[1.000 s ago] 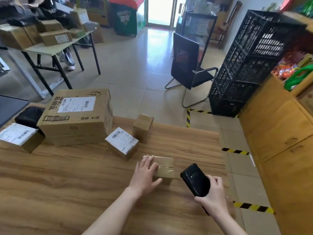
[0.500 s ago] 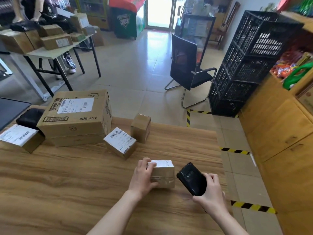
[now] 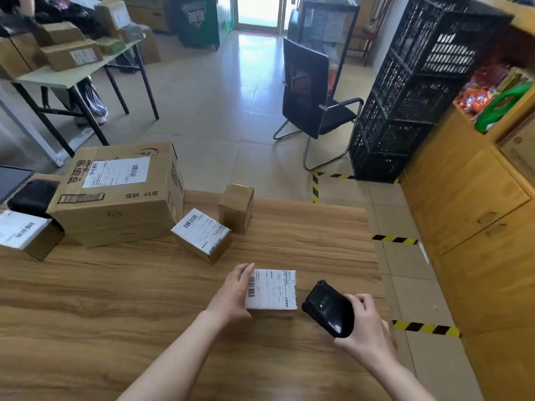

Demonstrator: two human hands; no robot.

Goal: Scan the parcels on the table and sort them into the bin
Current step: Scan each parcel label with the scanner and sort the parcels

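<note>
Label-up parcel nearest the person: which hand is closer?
Left. The left hand holds the parcel by its left side. The right hand is off to the parcel's right, not touching it, gripping the black scanner beside it.

The table (image 3: 115,299) is wood-grained, smooth and matt. The parcel (image 3: 272,289) is brown cardboard topped with a white paper label. The scanner (image 3: 328,312) is glossy black plastic. The crates (image 3: 419,82) are matt black plastic lattice; the floor (image 3: 217,96) tiles shine
</note>
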